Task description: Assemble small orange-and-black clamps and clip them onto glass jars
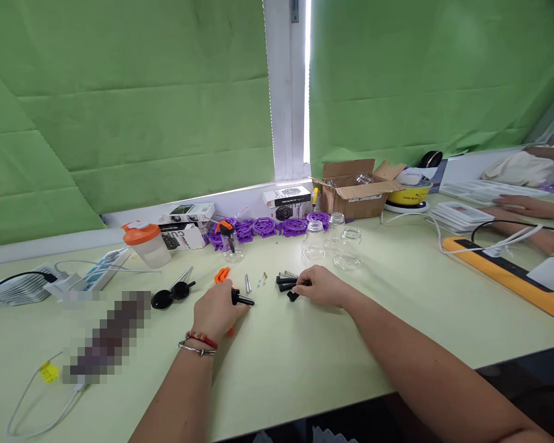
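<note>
My left hand (218,307) is closed around a black sprayer part (244,299) whose thin tube points right; some orange plastic shows around the hand. My right hand (322,287) pinches at a small group of black plastic parts (286,284) on the table; its fingertips partly hide them. Metal springs (288,274) lie just behind that group. Between the hands are metal pins (248,283) and several tiny pieces (261,282). Orange trigger pieces (221,275) lie beyond my left hand. A clear bottle with an orange and black spray head (227,232) stands farther back.
Clear jars (314,240) stand beyond my right hand, before a cardboard box (354,191). Purple plastic parts (264,227) line the back. Left are an orange-lidded shaker (146,245) and black round pieces (170,295). Another person's hand (519,204) and an orange power strip (512,274) are right.
</note>
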`<state>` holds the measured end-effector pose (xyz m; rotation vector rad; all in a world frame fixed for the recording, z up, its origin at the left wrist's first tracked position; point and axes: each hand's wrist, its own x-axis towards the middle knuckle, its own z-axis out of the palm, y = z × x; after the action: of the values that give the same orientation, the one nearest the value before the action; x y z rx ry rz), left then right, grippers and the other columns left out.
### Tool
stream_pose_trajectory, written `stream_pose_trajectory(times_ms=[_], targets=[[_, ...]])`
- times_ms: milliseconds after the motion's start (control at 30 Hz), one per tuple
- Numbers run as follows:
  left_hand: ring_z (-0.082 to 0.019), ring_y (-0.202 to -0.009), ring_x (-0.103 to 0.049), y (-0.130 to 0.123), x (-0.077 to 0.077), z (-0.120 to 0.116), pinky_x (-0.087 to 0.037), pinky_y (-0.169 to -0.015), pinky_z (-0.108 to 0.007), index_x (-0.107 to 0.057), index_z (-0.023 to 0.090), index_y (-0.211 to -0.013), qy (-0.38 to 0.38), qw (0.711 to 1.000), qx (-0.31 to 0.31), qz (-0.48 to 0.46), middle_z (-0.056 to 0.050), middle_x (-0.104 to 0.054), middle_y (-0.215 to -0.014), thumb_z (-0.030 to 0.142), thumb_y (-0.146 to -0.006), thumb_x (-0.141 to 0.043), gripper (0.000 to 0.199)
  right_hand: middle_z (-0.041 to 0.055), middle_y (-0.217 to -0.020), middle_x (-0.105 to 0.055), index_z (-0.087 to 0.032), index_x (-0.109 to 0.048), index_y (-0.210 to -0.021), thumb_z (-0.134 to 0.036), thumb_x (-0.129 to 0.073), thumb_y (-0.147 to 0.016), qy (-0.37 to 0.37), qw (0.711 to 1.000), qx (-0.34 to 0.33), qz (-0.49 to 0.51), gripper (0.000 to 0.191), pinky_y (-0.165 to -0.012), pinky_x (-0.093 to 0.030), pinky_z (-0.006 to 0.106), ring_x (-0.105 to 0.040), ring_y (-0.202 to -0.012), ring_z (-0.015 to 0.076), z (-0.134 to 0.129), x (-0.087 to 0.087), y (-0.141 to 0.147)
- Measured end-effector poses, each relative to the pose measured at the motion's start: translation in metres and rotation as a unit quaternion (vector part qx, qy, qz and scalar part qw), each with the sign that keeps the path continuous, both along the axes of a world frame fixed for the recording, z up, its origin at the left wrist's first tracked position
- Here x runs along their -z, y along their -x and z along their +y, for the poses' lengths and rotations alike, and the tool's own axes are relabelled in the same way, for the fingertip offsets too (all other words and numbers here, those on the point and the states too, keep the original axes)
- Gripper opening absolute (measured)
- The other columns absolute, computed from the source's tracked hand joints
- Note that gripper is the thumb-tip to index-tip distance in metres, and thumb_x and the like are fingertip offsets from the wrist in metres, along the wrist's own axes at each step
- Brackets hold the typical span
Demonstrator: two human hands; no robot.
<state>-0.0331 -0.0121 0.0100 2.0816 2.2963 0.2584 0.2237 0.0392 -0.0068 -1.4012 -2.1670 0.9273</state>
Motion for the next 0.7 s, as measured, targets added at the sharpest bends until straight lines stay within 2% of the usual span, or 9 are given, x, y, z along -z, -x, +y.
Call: stream_pose_trajectory(times_ms=[100, 200, 267, 333, 400, 467, 533, 700], targets=[[-0.027, -0.083, -0.059, -0.002, -0.001, -0.001, -0.040, -0.057, -0.031, -0.052, 0.022, -0.077, -0.008, 1.000, -0.005, 0.010, -0.006, -0.062, -0.084, 0.050, -0.063, -0.064, 0.033, -0.0014, -0.059, -0.050, -0.017, -0.068, -0.069, -0.042, -0.056, -0.075, -0.002, 1.000, 0.005, 0.008, 0.029, -0.049, -0.029, 0.023, -0.039, -0.053, 0.0098, 0.001, -0.002, -0.003], [-0.030, -0.098, -0.053, -0.007, -0.003, -0.004, -0.044, -0.070, -0.035, -0.056, 0.021, -0.088, -0.066, 0.997, 0.013, 0.029, -0.009, -0.060, -0.098, 0.053, -0.060, -0.068, 0.044, -0.0023, -0.056, -0.046, -0.017, -0.065, -0.065, -0.044, -0.055, -0.075, 0.000, 1.000, 0.021, 0.003, 0.031, -0.047, -0.027, 0.023, -0.037, -0.051, 0.0094, 0.002, -0.004, -0.004], [-0.030, -0.103, -0.049, -0.017, -0.002, -0.006, -0.043, -0.079, -0.038, -0.056, 0.020, -0.094, -0.119, 0.991, 0.053, 0.033, -0.011, -0.057, -0.106, 0.052, -0.062, -0.069, 0.047, -0.0031, -0.054, -0.043, -0.017, -0.064, -0.064, -0.046, -0.054, -0.076, 0.003, 1.000, 0.027, -0.002, 0.033, -0.047, -0.026, 0.023, -0.035, -0.049, 0.0091, 0.003, -0.003, -0.005], [-0.029, -0.102, -0.049, -0.032, 0.000, -0.009, -0.042, -0.084, -0.038, -0.057, 0.020, -0.097, -0.138, 0.984, 0.114, 0.019, -0.010, -0.057, -0.107, 0.048, -0.067, -0.068, 0.042, -0.0035, -0.053, -0.041, -0.017, -0.064, -0.063, -0.047, -0.054, -0.076, 0.001, 1.000, 0.027, -0.001, 0.034, -0.047, -0.026, 0.024, -0.034, -0.049, 0.0091, 0.004, -0.002, -0.005], [-0.025, -0.098, -0.052, -0.050, 0.005, -0.012, -0.043, -0.082, -0.036, -0.058, 0.021, -0.099, -0.109, 0.976, 0.190, -0.002, -0.008, -0.058, -0.103, 0.040, -0.075, -0.063, 0.030, -0.0038, -0.053, -0.040, -0.017, -0.063, -0.063, -0.047, -0.054, -0.075, -0.002, 1.000, 0.023, 0.002, 0.034, -0.047, -0.026, 0.024, -0.033, -0.050, 0.0093, 0.005, -0.001, -0.005], [-0.023, -0.094, -0.054, -0.066, 0.011, -0.013, -0.044, -0.077, -0.034, -0.059, 0.022, -0.095, -0.081, 0.970, 0.229, -0.003, -0.006, -0.059, -0.098, 0.032, -0.081, -0.057, 0.017, -0.0039, -0.053, -0.040, -0.017, -0.063, -0.062, -0.046, -0.054, -0.075, -0.003, 1.000, 0.018, 0.010, 0.033, -0.047, -0.025, 0.023, -0.033, -0.050, 0.0094, 0.004, -0.001, -0.004], [-0.021, -0.087, -0.056, -0.076, 0.018, -0.011, -0.044, -0.068, -0.031, -0.060, 0.021, -0.087, -0.061, 0.971, 0.232, 0.011, -0.006, -0.059, -0.093, 0.028, -0.083, -0.052, 0.011, -0.0039, -0.053, -0.039, -0.016, -0.062, -0.062, -0.046, -0.054, -0.075, -0.001, 1.000, 0.015, 0.020, 0.033, -0.047, -0.025, 0.023, -0.033, -0.051, 0.0093, 0.003, -0.001, -0.003], [-0.018, -0.074, -0.059, -0.078, 0.028, -0.003, -0.040, -0.057, -0.028, -0.060, 0.021, -0.078, -0.040, 0.973, 0.225, 0.017, -0.005, -0.059, -0.087, 0.026, -0.089, -0.040, 0.022, -0.0043, -0.053, -0.039, -0.016, -0.062, -0.063, -0.045, -0.053, -0.076, 0.018, 0.999, 0.010, 0.025, 0.033, -0.046, -0.024, 0.023, -0.031, -0.050, 0.0089, 0.003, -0.001, -0.004]])
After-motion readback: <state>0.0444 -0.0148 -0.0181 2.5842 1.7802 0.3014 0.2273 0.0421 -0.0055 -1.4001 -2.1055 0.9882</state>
